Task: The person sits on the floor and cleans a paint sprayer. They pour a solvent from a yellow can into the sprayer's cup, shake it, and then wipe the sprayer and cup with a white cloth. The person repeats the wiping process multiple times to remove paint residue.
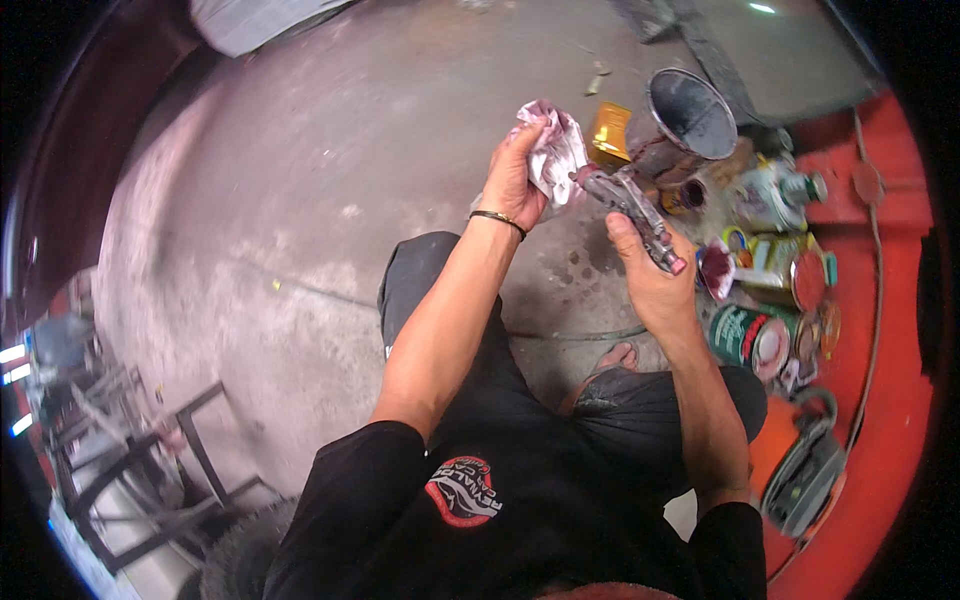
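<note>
A crumpled white cloth with reddish stains (559, 157) is bunched in my left hand (512, 176), which wears a dark bracelet at the wrist. My right hand (656, 270) grips a metal spray gun (630, 210) smeared with dark red paint. The spray gun's front end touches or lies very close to the cloth. Most of the right fingers are hidden behind the gun. Just beyond the gun stands a grey metal container with a wide open top (690, 112), beside a gold-coloured tin (611, 131).
Paint cans (750, 341), a glass bottle (802, 187) and a yellowish rectangular tin (787, 270) stand at the right along a red surface (892, 300). An orange and black device (802, 465) is lower right. A hose (577, 335) crosses the concrete floor. Metal frames (157, 480) are lower left.
</note>
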Demonstrator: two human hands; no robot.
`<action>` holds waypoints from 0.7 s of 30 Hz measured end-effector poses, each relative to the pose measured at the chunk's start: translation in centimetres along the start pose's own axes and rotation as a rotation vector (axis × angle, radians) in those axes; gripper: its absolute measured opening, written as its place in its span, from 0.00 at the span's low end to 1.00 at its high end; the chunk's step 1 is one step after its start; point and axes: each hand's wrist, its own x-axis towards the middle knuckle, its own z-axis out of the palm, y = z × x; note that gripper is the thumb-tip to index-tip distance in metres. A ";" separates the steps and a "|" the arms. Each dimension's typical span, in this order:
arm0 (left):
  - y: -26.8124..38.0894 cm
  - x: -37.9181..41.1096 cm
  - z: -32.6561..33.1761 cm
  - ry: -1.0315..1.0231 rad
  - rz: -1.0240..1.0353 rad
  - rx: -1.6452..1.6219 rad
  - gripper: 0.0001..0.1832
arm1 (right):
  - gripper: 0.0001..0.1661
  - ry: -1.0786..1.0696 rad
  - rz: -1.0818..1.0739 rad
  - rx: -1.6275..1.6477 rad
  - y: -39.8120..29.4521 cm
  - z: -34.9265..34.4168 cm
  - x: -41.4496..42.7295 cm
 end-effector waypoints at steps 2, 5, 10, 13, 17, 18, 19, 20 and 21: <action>1.3 -1.8 -1.2 0.062 0.061 0.058 0.14 | 0.20 -0.052 -0.033 0.044 0.2 0.8 0.7; 2.7 -3.6 -2.0 0.091 0.165 0.113 0.16 | 0.21 -0.160 -0.082 0.036 0.7 1.7 1.1; 2.3 -3.4 -3.5 0.184 0.318 0.166 0.15 | 0.23 -0.281 -0.021 0.000 1.3 1.1 0.8; 3.3 -3.2 -2.9 0.111 0.223 0.100 0.15 | 0.24 -0.271 -0.002 0.046 1.5 1.2 0.1; 3.1 -3.4 -2.2 0.010 0.140 0.015 0.15 | 0.24 -0.264 0.083 0.148 0.7 1.6 -0.4; 2.7 -3.6 -2.2 0.020 0.118 -0.049 0.15 | 0.24 -0.279 0.107 0.120 0.7 1.3 -0.5; 2.4 -3.7 -2.4 0.031 0.097 -0.112 0.15 | 0.24 -0.258 0.080 0.095 0.7 1.2 -0.6; 2.2 -3.5 -2.8 0.040 0.091 -0.087 0.17 | 0.23 -0.238 0.052 0.069 1.0 1.2 -0.6; 2.0 -3.4 -2.9 0.022 0.073 -0.088 0.17 | 0.23 -0.222 0.022 0.047 1.1 1.3 -0.6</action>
